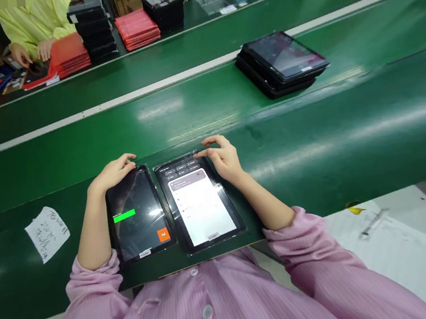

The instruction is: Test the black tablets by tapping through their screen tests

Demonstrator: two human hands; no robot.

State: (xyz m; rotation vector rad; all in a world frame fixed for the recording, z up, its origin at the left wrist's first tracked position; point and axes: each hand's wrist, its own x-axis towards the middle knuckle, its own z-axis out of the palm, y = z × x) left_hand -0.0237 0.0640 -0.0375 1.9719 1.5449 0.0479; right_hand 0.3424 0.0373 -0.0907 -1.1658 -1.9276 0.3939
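Two tablets lie side by side on the green bench in front of me. The left tablet (140, 230) has a dark screen with a green bar and an orange box reading "Fail". My left hand (115, 172) rests at its upper left edge, fingers stretched out and gripping nothing. On the right tablet (204, 212) a white panel shows below a row of dark tiles. My right hand (224, 159) is over its top right corner, index finger pointing at the screen, with nothing held. Whether that fingertip touches the glass I cannot tell.
Stacked tablets (282, 60) sit on the green conveyor belt (160, 109). A handwritten note (47, 234) lies to the left. Across the belt, a person in yellow (35, 23) handles something beside red pouches (70, 55). Printed sheets (411, 254) are at lower right.
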